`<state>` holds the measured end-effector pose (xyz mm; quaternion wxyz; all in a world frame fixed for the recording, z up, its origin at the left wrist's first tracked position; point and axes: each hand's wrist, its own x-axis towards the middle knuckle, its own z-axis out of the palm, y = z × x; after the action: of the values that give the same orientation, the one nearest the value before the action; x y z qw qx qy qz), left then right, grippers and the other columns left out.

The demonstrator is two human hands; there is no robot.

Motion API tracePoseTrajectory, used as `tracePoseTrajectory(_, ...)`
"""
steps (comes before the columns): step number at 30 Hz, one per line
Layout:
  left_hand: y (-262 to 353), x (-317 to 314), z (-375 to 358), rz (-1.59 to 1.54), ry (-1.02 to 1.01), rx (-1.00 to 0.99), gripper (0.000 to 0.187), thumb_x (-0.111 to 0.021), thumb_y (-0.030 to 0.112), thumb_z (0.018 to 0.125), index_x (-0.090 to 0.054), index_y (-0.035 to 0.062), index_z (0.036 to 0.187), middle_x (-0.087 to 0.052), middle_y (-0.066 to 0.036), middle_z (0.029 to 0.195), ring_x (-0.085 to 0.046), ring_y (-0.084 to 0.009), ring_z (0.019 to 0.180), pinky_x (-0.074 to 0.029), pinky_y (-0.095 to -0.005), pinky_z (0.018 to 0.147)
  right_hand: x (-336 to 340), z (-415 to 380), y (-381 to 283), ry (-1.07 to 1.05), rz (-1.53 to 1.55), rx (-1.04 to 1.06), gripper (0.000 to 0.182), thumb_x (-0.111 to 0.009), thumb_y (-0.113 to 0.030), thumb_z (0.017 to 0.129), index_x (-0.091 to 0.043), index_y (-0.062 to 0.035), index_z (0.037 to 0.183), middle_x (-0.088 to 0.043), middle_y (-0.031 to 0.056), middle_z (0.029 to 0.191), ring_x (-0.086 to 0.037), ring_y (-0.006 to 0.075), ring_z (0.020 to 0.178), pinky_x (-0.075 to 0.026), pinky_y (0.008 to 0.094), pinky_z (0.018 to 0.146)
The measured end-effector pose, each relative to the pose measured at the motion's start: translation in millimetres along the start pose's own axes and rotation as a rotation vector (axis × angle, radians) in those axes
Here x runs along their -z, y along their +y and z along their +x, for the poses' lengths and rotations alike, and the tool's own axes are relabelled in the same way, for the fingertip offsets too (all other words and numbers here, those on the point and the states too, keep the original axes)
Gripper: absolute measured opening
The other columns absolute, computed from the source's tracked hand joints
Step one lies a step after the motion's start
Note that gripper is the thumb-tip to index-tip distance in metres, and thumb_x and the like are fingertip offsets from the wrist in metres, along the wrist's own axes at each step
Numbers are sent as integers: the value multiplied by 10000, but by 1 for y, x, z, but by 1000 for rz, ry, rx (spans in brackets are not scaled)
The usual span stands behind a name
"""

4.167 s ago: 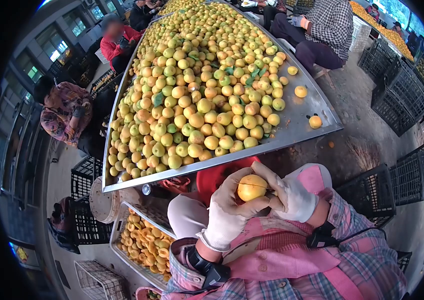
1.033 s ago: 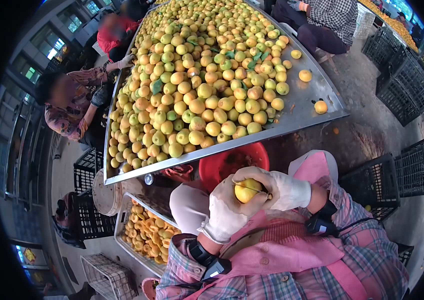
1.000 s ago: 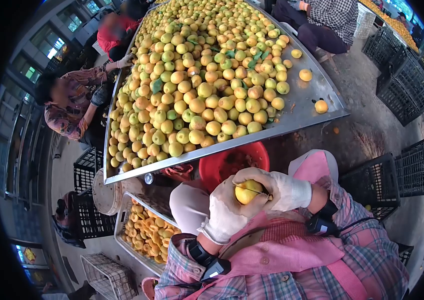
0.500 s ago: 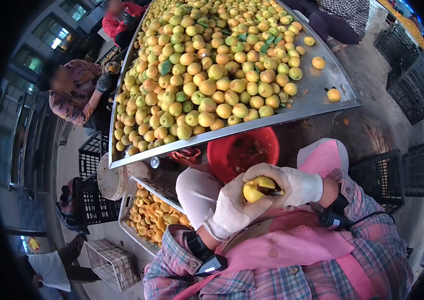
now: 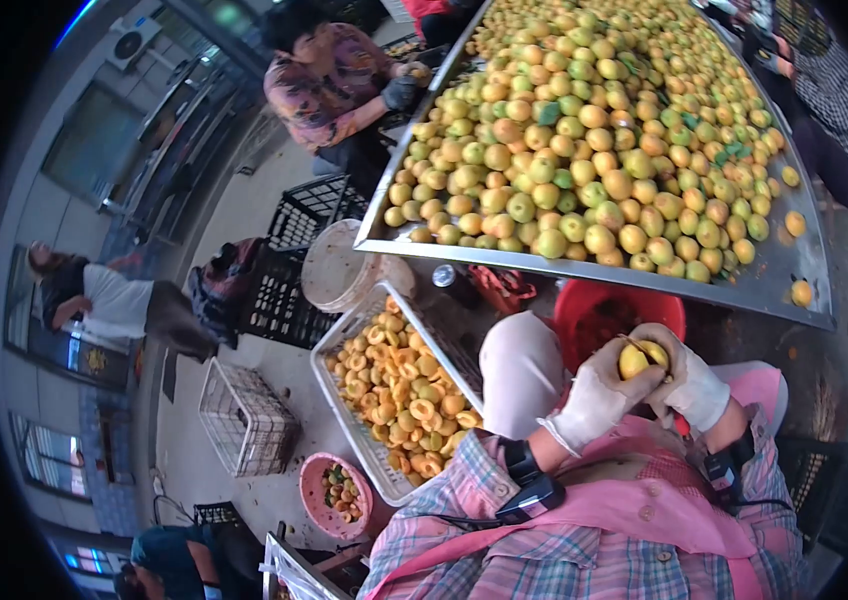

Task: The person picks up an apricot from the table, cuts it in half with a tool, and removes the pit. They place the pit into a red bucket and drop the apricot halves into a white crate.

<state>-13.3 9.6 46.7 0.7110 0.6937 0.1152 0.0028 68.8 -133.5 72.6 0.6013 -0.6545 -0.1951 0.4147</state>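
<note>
The yellow fruit (image 5: 632, 362), split open, is between the two gloved hands, near the red basin (image 5: 572, 322). The left hand (image 5: 602, 388) grasps one side; the right hand (image 5: 696, 384) curls around the other (its palm is hidden, so I cannot tell what else is inside). The step seems to be parting the halves, which calls for a steady, gentle pull.

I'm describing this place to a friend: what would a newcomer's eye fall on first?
Probably the heap of yellow-green fruit, covering most of the metal table, upper right. Next, the white crate of orange fruit halves, left of the person's knee. Then the gloved left hand and right hand, holding a split fruit between them at the right.
</note>
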Motion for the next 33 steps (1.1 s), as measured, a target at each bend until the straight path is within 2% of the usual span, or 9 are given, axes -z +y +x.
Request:
tracePoseTrajectory(6, -12, 12, -3, -141, -6, 81, 339, -670, 236, 861, -584, 10, 1098, -631, -79, 924, -592, -134, 841, -504, -306, 780, -16, 5, -5, 31, -52, -117, 628, -679, 90, 653, -462, -126, 1202, -547, 57, 934, -530, 124, 477, -420, 240, 385)
tracePoseTrajectory(8, -10, 16, -3, -137, -34, 91, 342, -670, 240, 860, -585, 4, 1092, -628, -85, 935, -593, -139, 855, -500, -308, 793, -16, 9, 3, 77, -11, -84, 634, -636, 82, 596, -488, -74, 1193, -548, 52, 977, -572, 150, 755, -487, 239, 580)
tracePoseTrajectory(9, -12, 17, -3, -141, -32, 90, 342, -670, 240, 860, -585, 4, 1092, -628, -85, 935, -593, -139, 855, -500, -308, 793, -17, 10, 3, 76, -15, -86, 634, -636, 82, 596, -488, -74, 1193, -548, 52, 977, -572, 150, 755, -487, 239, 580)
tracePoseTrajectory(11, -19, 20, 0, -111, -72, 36, 307, -646, 211, 899, -554, 18, 1119, -592, -26, 944, -558, -79, 840, -492, -250, 728, -18, 11, 3, 74, -39, -80, 599, -630, 73, 635, -487, -71, 1198, -554, 43, 945, -553, 119, 690, -473, 227, 564)
tracePoseTrajectory(14, -23, 21, 3, -215, -58, 10, 302, -649, 207, 900, -537, 24, 1112, -584, -30, 959, -551, -84, 855, -489, -252, 737, -17, 10, 7, 71, 15, -52, 612, -666, 65, 682, -457, -119, 1227, -553, 41, 868, -525, 122, 475, -398, 235, 384)
tracePoseTrajectory(16, -22, 24, 6, -210, -76, 72, 341, -669, 219, 872, -541, 6, 1105, -600, -66, 970, -564, -128, 895, -486, -295, 802, -15, 7, -2, 21, 116, -100, 568, -663, 37, 741, -455, -119, 1245, -557, 51, 796, -490, 115, 440, -377, 238, 380)
tracePoseTrajectory(19, -14, 28, 6, -181, -144, 64, 315, -641, 222, 917, -526, -9, 1099, -588, -42, 946, -550, -97, 839, -485, -257, 740, -11, 4, -6, -39, 94, -122, 485, -675, -14, 793, -467, -131, 1216, -515, 17, 687, -482, 105, 432, -387, 250, 370)
tracePoseTrajectory(28, 1, 37, 9, -307, -276, 258, 267, -567, 220, 919, -570, -11, 1053, -586, -19, 842, -534, -79, 711, -442, -229, 622, -9, 4, 1, -46, 57, -166, 475, -710, -78, 801, -455, -106, 1201, -577, 41, 754, -504, 100, 407, -396, 238, 353)
tracePoseTrajectory(33, -14, 49, 13, -432, -410, 357, 426, -532, 399, 933, -554, 7, 1100, -598, -54, 872, -553, -129, 726, -444, -244, 671, 3, 6, 11, -32, 131, -188, 457, -719, -86, 802, -471, -93, 1186, -597, 36, 804, -497, 89, 413, -385, 222, 365)
